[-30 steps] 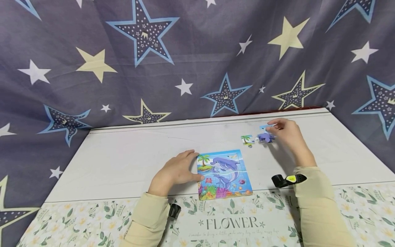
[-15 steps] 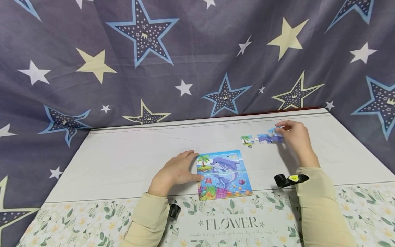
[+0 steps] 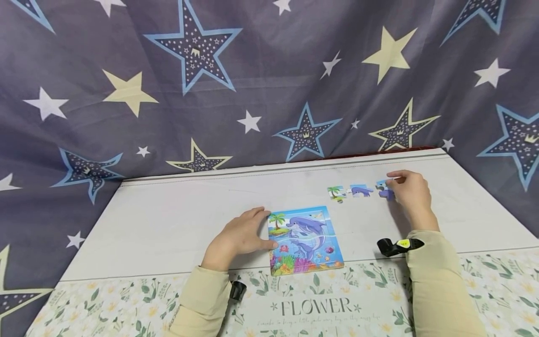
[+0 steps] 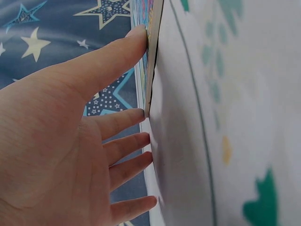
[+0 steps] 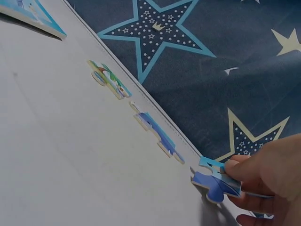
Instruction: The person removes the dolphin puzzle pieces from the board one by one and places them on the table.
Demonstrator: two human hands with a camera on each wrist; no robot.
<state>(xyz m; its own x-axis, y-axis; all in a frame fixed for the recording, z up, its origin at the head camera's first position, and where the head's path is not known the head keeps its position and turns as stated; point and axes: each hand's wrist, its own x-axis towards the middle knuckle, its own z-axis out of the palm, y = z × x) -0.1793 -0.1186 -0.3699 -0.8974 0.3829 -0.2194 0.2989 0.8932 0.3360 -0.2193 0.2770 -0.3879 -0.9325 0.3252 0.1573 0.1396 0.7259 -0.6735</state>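
Note:
The dolphin jigsaw board [image 3: 305, 241] lies flat on the white part of the cloth. My left hand [image 3: 237, 238] rests at its left side, fingers extended, with the thumb touching the board's edge [image 4: 154, 56]. At the back right, my right hand [image 3: 413, 194] pinches a blue and purple puzzle piece [image 5: 216, 181] between thumb and fingers. That piece looks slightly tilted above the cloth. To its left lie a purple dolphin puzzle piece [image 3: 360, 190] and a palm-tree puzzle piece [image 3: 336, 192], spaced apart in a row.
A white cloth [image 3: 177, 224] covers the table, with a floral strip [image 3: 126, 299] along the front reading FLOWER. Behind and at the sides hangs a dark star-patterned curtain [image 3: 252, 70]. Black wrist cameras [image 3: 393, 247] sit at both sleeves.
My right hand has moved right with its puzzle piece, away from the dolphin piece, which is now fully uncovered. My left hand and the board have stayed in place.

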